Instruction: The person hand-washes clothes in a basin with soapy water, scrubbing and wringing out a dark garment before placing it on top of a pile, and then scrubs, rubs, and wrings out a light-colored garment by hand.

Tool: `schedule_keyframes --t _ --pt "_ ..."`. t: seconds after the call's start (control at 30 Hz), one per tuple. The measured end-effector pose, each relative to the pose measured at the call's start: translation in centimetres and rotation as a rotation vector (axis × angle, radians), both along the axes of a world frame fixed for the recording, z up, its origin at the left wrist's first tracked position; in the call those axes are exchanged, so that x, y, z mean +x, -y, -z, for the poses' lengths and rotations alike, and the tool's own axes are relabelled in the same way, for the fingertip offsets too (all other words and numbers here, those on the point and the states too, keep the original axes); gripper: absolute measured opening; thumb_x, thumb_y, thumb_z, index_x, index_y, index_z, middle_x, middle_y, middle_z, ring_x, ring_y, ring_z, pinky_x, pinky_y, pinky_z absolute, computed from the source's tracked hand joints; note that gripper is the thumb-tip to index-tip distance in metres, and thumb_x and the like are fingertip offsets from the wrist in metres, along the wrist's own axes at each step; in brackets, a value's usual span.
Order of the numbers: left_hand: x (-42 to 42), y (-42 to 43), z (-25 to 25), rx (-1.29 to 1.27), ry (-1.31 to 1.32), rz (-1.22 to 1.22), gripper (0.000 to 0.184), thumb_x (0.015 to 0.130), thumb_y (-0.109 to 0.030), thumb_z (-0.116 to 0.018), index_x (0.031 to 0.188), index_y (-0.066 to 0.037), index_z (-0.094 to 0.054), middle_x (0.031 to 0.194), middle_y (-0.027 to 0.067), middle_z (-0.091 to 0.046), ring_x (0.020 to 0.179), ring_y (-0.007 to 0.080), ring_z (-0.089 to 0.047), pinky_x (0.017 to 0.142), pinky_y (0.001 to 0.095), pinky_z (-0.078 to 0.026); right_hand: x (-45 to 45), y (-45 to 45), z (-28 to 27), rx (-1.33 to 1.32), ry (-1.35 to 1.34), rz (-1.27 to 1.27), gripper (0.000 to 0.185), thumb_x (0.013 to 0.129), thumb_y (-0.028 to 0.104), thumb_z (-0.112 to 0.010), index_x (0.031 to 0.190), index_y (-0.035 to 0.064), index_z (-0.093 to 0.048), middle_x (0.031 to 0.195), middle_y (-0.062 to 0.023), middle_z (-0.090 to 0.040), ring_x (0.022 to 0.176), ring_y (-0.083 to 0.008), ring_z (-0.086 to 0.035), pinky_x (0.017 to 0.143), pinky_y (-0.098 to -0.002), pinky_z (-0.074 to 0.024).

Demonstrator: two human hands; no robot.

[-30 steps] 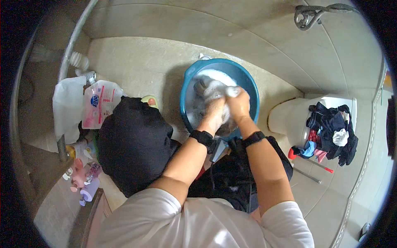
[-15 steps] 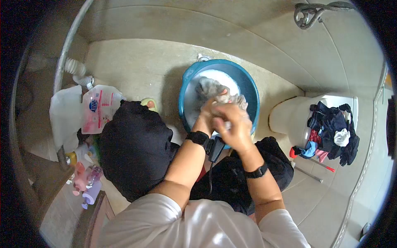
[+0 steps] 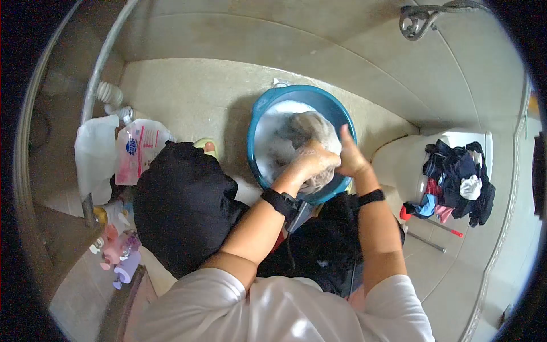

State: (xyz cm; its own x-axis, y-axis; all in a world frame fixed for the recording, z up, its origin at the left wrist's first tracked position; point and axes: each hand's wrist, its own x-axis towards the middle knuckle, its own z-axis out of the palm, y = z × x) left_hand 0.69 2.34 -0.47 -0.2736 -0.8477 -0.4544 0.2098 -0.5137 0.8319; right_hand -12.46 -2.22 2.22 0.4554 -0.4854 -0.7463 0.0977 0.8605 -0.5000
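Note:
A blue basin (image 3: pixel 263 108) stands on the floor with white suds (image 3: pixel 270 139) inside. Wet greyish-beige cloth (image 3: pixel 315 128) is bunched up in its right half. My left hand (image 3: pixel 313 159) is closed on the lower part of this cloth. At the cloth's right side, over the basin's rim, is my right hand (image 3: pixel 353 157), its thumb raised and its fingers apart from the thumb. The fingertips near the cloth are partly hidden, and no cloth shows wrapped in that hand.
Dark and coloured clothes (image 3: pixel 458 185) lie piled on a white toilet (image 3: pixel 399 162) at the right. Detergent pouch (image 3: pixel 138 149), bottles (image 3: pixel 126 268) and a pipe (image 3: pixel 108 51) are at the left. A hose (image 3: pixel 419 23) hangs at the upper right.
The cloth has spread into a larger bundle at the basin's right. My right hand has moved right, off my left hand, and opened out. My left hand has shifted slightly right.

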Motion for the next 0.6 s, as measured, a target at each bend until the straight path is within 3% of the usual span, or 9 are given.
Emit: schedule_keyframes --t 0.07,0.1,0.17,0.2,0.27,0.33,0.47,0.53,0.6 --pt "0.7 0.5 -3.2 -0.263 0.356 0.365 0.046 0.061 -0.020 -0.067 0.100 0.002 -0.056 0.090 0.0148 -0.063 0.080 0.0264 -0.061 0.074 0.0342 -0.048 -1.0 1.5 -3.0 0.164 0.080 -0.091 0.075 0.082 0.059 -0.049 0.124 -0.0024 -0.045 0.118 -0.0178 -0.055 0.106 -0.0311 -0.054 0.093 -0.0394 -0.0416" --pt "-0.1 -0.2 -3.1 -0.284 0.370 0.356 0.049 0.060 -0.021 -0.067 0.101 0.003 -0.055 0.093 0.0163 -0.062 0.084 0.0273 -0.060 0.076 0.0339 -0.047 -1.1 1.8 -3.0 0.158 0.076 -0.084 0.075 0.082 0.059 -0.049 0.124 -0.0024 -0.045 0.118 -0.0178 -0.055 0.106 -0.0311 -0.054 0.093 -0.0394 -0.0416" --pt "-1.0 -1.0 -2.1 -0.338 0.310 0.351 0.053 0.062 -0.024 -0.071 0.104 0.002 -0.054 0.100 0.0163 -0.061 0.092 0.0247 -0.058 0.083 0.0323 -0.045 -1.0 1.8 -2.5 -0.397 -0.471 -0.444 0.059 0.078 0.036 -0.065 0.116 -0.0056 -0.050 0.105 -0.0163 -0.060 0.092 -0.0255 -0.059 0.082 -0.0358 -0.0479" --pt "-1.3 -1.2 -0.5 -0.342 0.308 0.351 0.053 0.062 -0.024 -0.071 0.104 0.002 -0.054 0.100 0.0163 -0.061 0.092 0.0247 -0.058 0.083 0.0323 -0.045 -1.1 1.8 -2.7 -0.400 -0.474 -0.443 0.059 0.078 0.036 -0.065 0.116 -0.0056 -0.050 0.105 -0.0163 -0.060 0.092 -0.0255 -0.059 0.082 -0.0358 -0.0479" --pt "-1.9 -1.3 2.5 -0.024 -0.771 0.048 0.056 0.071 -0.044 -0.070 0.105 -0.002 -0.056 0.099 0.0136 -0.061 0.092 0.0220 -0.058 0.085 0.0329 -0.045 -1.5 1.2 -3.8 -0.637 -0.711 -0.265 0.047 0.070 0.013 -0.067 0.110 -0.0080 -0.053 0.094 -0.0119 -0.062 0.082 -0.0199 -0.060 0.073 -0.0307 -0.0500" --pt "-0.4 -0.8 4.2 0.449 -1.172 -0.014 0.091 0.067 -0.081 -0.041 0.118 -0.007 -0.051 0.109 0.0115 -0.058 0.099 0.0245 -0.056 0.091 0.0363 -0.042 0.7 -0.8 -7.6 -0.682 -0.529 -0.159 0.052 0.069 0.011 -0.067 0.114 -0.0065 -0.050 0.100 -0.0107 -0.061 0.086 -0.0189 -0.060 0.076 -0.0290 -0.0494" --pt "1.2 0.5 1.5 0.382 -1.365 -0.167 0.092 0.070 -0.081 -0.034 0.129 -0.010 -0.042 0.123 0.0112 -0.052 0.110 0.0278 -0.051 0.097 0.0431 -0.038 1.6 -5.6 -9.3 -0.833 -0.439 -0.388 0.073 0.064 0.002 -0.067 0.130 0.0002 -0.037 0.123 -0.0068 -0.048 0.113 -0.0162 -0.044 0.099 -0.0326 -0.0335" --pt "1.6 0.7 1.3 0.292 -1.309 -0.283 0.080 0.075 -0.073 -0.041 0.124 -0.009 -0.047 0.119 0.0103 -0.054 0.108 0.0264 -0.052 0.094 0.0428 -0.040 1.5 -6.8 -9.0 -0.841 -0.519 -0.512 0.077 0.063 0.002 -0.066 0.133 0.0010 -0.033 0.127 -0.0068 -0.044 0.117 -0.0163 -0.040 0.101 -0.0331 -0.0292" --pt "2.7 0.7 0.0 0.371 -0.995 -0.453 0.065 0.081 -0.062 -0.047 0.118 -0.008 -0.051 0.113 0.0108 -0.057 0.105 0.0262 -0.054 0.093 0.0422 -0.041 0.1 -7.3 -7.7 -0.742 -0.466 -0.371 0.075 0.063 0.001 -0.064 0.132 0.0013 -0.035 0.125 -0.0067 -0.045 0.117 -0.0173 -0.041 0.100 -0.0329 -0.0307"
